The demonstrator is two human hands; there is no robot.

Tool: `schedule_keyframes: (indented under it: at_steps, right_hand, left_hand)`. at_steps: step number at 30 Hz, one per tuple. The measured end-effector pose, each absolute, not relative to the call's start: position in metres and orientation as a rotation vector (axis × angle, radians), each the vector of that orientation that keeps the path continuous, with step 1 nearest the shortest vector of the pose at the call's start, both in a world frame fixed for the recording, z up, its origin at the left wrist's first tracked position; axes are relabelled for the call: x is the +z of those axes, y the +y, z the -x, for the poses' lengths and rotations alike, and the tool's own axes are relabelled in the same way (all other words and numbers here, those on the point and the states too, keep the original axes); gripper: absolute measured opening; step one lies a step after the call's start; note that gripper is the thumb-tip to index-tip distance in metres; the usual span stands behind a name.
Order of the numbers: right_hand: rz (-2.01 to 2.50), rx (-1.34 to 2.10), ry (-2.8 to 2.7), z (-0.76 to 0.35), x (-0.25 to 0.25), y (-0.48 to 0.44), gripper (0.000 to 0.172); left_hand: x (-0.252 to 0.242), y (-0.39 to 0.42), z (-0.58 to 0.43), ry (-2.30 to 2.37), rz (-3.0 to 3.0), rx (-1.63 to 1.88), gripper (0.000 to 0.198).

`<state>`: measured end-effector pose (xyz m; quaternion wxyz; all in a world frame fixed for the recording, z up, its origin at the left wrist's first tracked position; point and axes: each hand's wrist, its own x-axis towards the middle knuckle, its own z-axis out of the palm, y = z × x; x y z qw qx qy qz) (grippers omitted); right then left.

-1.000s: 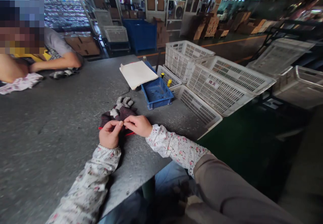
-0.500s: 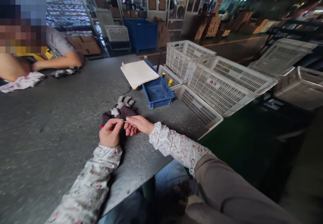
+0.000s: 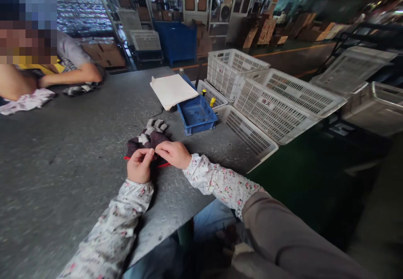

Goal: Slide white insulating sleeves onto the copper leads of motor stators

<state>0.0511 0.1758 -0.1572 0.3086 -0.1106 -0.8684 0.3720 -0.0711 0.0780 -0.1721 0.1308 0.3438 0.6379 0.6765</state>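
My left hand (image 3: 140, 165) is closed in a pinch above the near part of the dark table (image 3: 94, 153). Meeting it fingertip to fingertip, my right hand (image 3: 175, 153) is closed too. Whatever lies between the fingers is too small to make out. Just beyond both hands rests a pair of work gloves (image 3: 154, 133), dark maroon and grey with red cuff edging, partly covered by my fingers. Floral sleeve covers reach down to both wrists.
A blue tray (image 3: 197, 117) stands past the gloves, with a whitish flat sheet or pad (image 3: 173, 91) overlapping its edge. White plastic crates (image 3: 273, 107) are stacked at the right. Across the table, a person's forearm (image 3: 74, 75) rests near another glove (image 3: 81, 89).
My right hand has turned palm-down, and its curled lower fingers no longer show. The left hand has shifted very slightly right. The gloves and tray stay put.
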Motion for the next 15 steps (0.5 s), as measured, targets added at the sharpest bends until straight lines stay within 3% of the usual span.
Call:
schedule_keyframes:
  at_steps: [3,5,10,15]
  right_hand:
    - [0.309,1.04,-2.256,-0.051,-0.157,0.176,0.01]
    - [0.358,1.273,-2.148,-0.05,-0.155,0.174,0.01]
    - [0.525,2.099,-1.809,-0.049,-0.143,0.171,0.033]
    - [0.462,2.374,-1.726,-0.051,-0.134,0.17,0.033]
  left_hand:
    - [-0.172,0.078,0.071,1.799,-0.927,1.964,0.056]
    - [-0.172,0.077,0.071,1.814,-0.953,1.988,0.054]
    - [-0.172,0.073,0.071,1.877,-1.245,2.035,0.04]
    - [-0.168,0.071,0.071,1.878,-1.509,2.063,0.031]
